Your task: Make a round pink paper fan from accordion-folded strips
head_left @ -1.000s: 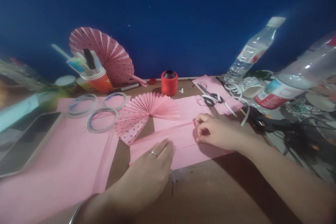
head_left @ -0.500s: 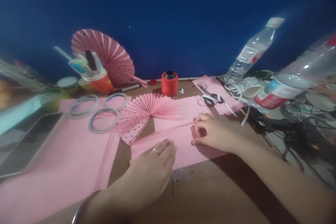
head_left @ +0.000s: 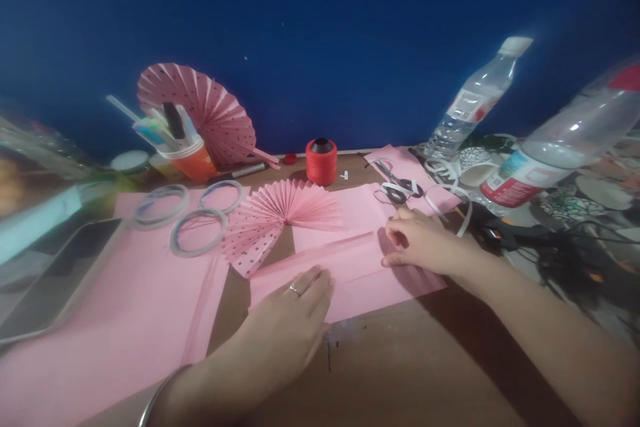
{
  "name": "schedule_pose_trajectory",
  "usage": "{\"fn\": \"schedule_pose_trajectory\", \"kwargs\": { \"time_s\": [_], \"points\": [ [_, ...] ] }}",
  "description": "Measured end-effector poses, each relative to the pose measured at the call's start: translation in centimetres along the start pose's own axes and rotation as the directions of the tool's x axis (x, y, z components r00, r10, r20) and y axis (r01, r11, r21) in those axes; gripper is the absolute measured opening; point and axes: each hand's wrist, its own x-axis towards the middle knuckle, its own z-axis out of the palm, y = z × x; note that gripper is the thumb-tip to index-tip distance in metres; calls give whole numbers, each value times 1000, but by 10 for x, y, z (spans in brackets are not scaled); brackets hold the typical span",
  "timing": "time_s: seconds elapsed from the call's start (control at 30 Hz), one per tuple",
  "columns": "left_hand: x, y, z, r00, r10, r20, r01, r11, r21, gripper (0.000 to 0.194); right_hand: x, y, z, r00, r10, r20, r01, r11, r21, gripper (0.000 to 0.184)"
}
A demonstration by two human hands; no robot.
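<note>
My left hand [head_left: 290, 320], with a ring and a bracelet, lies flat with fingers stretched on a sheet of pink paper [head_left: 345, 303]. A long folded band runs along that sheet. Over the sheet's right part is my right hand [head_left: 425, 240], fingers bent and the thumb apart from them; nothing shows between them. The hand covers part of the paper's right end. Just behind the sheet lies a pleated pink fan [head_left: 285, 210], with dots on its left part. Scissors [head_left: 397, 187] with dark handles rest beyond my right hand.
Rolls of tape [head_left: 173, 240] lie on a large pink sheet [head_left: 135, 320] at left, beside a phone [head_left: 60, 280]. Behind stand a pen cup [head_left: 193, 160], a round dotted fan [head_left: 200, 100] and a red thread spool [head_left: 321, 167]. Plastic bottles [head_left: 523, 173] and cables crowd the right.
My right hand has shifted to the right along the pink sheet, showing more of its folded band. My left hand stays pressed in place. The view has moved slightly.
</note>
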Motion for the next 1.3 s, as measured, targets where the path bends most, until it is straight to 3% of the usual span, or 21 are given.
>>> {"fn": "schedule_pose_trajectory", "kwargs": {
  "time_s": [0.13,0.2,0.27,0.33,0.43,0.5,0.67,0.8,0.9,1.13,1.3],
  "points": [
    [2,-1,-1,1000,2,11,-1,1000,-25,46,-7,-18,-10,972,-107,-211,151,968,201,7],
    [4,-1,-2,1000,-19,9,20,999,-48,50,-13,-34,-7,927,-214,-309,289,931,224,13],
    [5,-1,-2,999,-42,10,42,996,-75,52,-19,-52,3,877,-380,-295,441,879,181,25],
    [7,-1,0,998,-58,11,59,992,-108,54,-24,-67,17,866,-471,-171,494,859,135,36],
    [7,-2,1,998,-58,-7,56,988,-142,59,-29,-77,33,870,-493,-10,491,865,107,79],
    [5,-3,0,999,-46,-15,44,992,-117,58,-30,-77,35,875,-480,64,473,876,100,88],
    [-11,-2,-8,994,-75,73,71,996,49,43,-29,-76,30,885,-442,143,433,897,91,86],
    [-24,5,-13,967,-166,195,133,976,173,41,-30,-77,30,887,-437,152,426,899,96,86],
    [-30,10,-14,943,-245,224,189,951,244,44,-31,-76,31,888,-437,145,426,899,102,86],
    [-35,11,-18,895,-341,287,245,914,322,38,-31,-76,31,888,-438,138,426,898,107,86],
    [-33,-5,-34,856,-417,305,331,896,295,31,-31,-76,30,886,-443,138,432,896,104,84]
  ]
}}
